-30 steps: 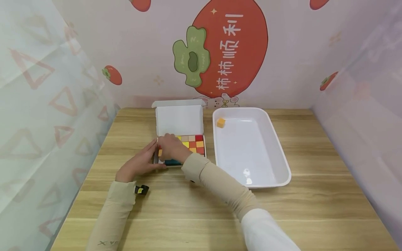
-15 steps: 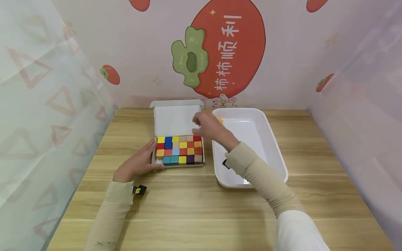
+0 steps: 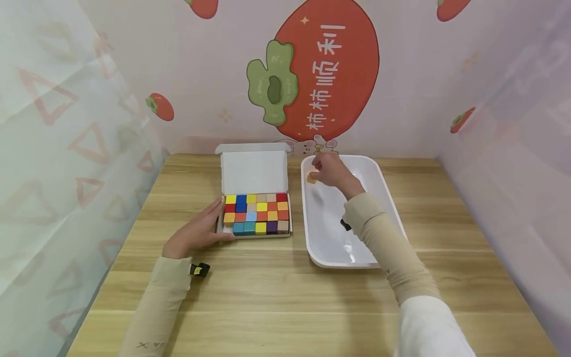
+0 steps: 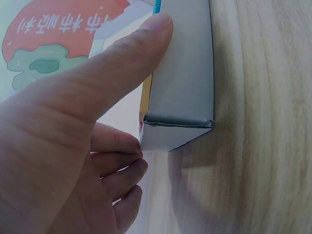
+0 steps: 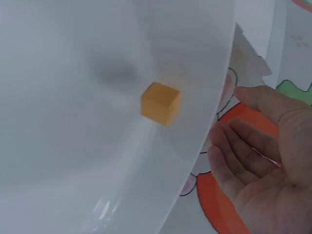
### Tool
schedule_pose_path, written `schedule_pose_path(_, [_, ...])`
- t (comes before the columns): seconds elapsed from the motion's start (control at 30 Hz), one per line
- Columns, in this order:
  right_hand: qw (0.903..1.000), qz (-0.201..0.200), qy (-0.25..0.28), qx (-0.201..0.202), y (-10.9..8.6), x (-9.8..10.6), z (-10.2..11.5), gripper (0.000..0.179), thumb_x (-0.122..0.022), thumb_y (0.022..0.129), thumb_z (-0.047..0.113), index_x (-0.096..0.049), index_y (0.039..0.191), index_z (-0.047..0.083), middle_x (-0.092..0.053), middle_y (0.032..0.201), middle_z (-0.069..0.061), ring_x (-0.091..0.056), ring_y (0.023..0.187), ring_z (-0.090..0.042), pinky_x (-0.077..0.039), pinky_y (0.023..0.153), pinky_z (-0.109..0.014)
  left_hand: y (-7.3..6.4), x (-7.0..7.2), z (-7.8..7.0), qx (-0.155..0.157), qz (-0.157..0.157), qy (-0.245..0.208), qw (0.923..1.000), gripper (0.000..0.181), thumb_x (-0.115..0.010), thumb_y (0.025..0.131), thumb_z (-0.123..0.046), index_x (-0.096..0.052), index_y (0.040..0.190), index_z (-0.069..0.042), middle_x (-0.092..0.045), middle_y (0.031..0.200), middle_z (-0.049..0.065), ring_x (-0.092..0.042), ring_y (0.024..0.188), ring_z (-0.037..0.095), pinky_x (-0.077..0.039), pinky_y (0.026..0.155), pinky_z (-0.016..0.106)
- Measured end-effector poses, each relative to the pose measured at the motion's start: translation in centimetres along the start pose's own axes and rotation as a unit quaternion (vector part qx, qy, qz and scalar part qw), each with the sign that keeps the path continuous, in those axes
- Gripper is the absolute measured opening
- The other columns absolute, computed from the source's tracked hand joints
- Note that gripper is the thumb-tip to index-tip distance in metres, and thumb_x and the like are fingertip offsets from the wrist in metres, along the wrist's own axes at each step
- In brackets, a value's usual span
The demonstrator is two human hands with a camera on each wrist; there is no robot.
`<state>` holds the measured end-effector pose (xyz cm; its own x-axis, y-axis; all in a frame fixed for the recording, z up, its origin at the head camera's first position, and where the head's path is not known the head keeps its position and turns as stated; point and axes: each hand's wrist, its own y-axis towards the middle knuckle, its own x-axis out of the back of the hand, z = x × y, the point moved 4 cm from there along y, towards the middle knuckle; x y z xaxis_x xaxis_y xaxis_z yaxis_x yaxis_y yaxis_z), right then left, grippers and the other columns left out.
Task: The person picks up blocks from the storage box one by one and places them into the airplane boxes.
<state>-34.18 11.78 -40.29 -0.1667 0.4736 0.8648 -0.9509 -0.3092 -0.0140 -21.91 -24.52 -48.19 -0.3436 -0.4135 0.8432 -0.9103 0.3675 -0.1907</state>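
A shallow white cardboard box (image 3: 290, 233) with its lid raised holds rows of coloured wooden cubes (image 3: 256, 213). The slot at its front left corner has no cube. My left hand (image 3: 198, 233) rests against that corner, fingers along the left side and thumb (image 4: 141, 44) along the front wall. My right hand (image 3: 332, 171) hovers over the far left of a white plastic tray (image 3: 310, 238). An orange cube (image 5: 160, 104) lies in the tray beneath it, apart from the fingers. In the right wrist view, the loosely curled fingers (image 5: 258, 139) have nothing between them.
The upright lid (image 3: 254, 171) stands behind the cubes, to the left of the tray. The tray's raised rim (image 3: 392, 198) borders its right side. Both containers sit on a wooden table (image 3: 267, 302), with a printed backdrop (image 3: 200, 59) behind.
My right hand has left the box, crossed to the right and come over the tray near the orange cube. My left hand has stayed at the box corner.
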Motion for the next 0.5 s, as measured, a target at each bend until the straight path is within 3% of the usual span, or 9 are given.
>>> schedule_pose_path(0.17, [0.9998, -0.011, -0.007, -0.012, 1.2, -1.1, -1.8, 0.04, -0.078, 0.096, 0.015, -0.069, 0.128, -0.008, -0.07, 0.126, -0.024, -0.062, 0.116, -0.037, -0.056, 0.108, -0.051, 0.0, 0.0, 0.0, 0.002, 0.0, 0.003, 1.0, 0.123, -0.081, 0.087, -0.058, -0.007, 0.171, -0.007, -0.005, 0.179, 0.018, -0.017, 0.162, 0.047, -0.03, 0.128, 0.062])
schedule_pose_path(0.5, [0.9977, 0.003, 0.006, -0.068, 2.8, -3.8, -4.0, 0.04, -0.08, 0.095, 0.02, -0.068, 0.126, -0.003, -0.069, 0.122, -0.02, -0.058, 0.111, -0.035, -0.055, 0.107, -0.048, 0.1, 0.0, 0.1, -0.002, 0.0, 0.002, 1.0, 0.123, -0.082, 0.087, -0.057, -0.008, 0.17, -0.006, -0.005, 0.179, 0.019, -0.019, 0.162, 0.047, -0.031, 0.128, 0.062])
